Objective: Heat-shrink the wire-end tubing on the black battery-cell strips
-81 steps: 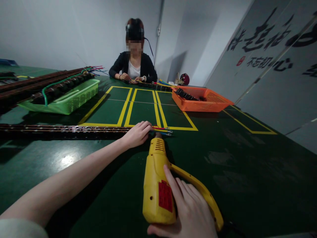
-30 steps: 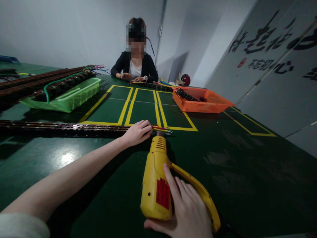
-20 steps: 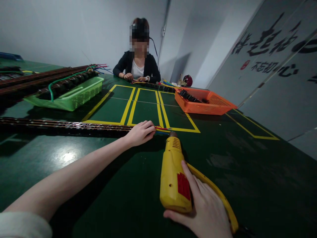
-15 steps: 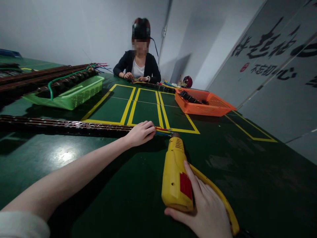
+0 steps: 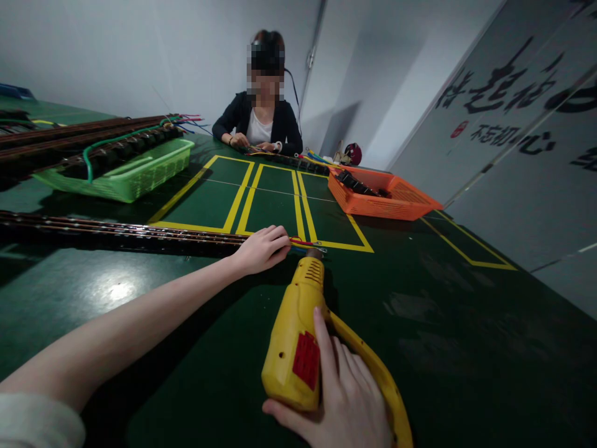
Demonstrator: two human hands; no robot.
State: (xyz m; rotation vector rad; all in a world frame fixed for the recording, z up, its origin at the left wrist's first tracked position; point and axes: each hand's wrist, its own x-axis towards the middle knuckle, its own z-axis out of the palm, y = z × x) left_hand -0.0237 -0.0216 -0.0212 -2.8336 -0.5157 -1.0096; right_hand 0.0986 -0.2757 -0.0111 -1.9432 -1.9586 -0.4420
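My right hand (image 5: 342, 386) is closed around a yellow heat gun (image 5: 291, 336) with a red label on its body. The gun's metal nozzle (image 5: 314, 253) points away from me and sits at the coloured wires (image 5: 303, 242), which end in metal ring lugs. Those wires come out of the right end of a long dark busbar assembly (image 5: 125, 235) with copper-coloured strips. My left hand (image 5: 263, 250) is closed over the wires close to that end, its fingertips partly hidden behind the hand.
Across the green table (image 5: 448, 354) a co-worker (image 5: 261, 121) handles another wired strip. An orange basket (image 5: 380, 208) holds a black part at the right. At the left, a green basket (image 5: 125, 186) stands under more long assemblies (image 5: 88, 134). Yellow tape lines mark the tabletop.
My right hand has swung the heat gun to the left, its nozzle shifting left along the wires. My left hand stays on the wires, almost unmoved.
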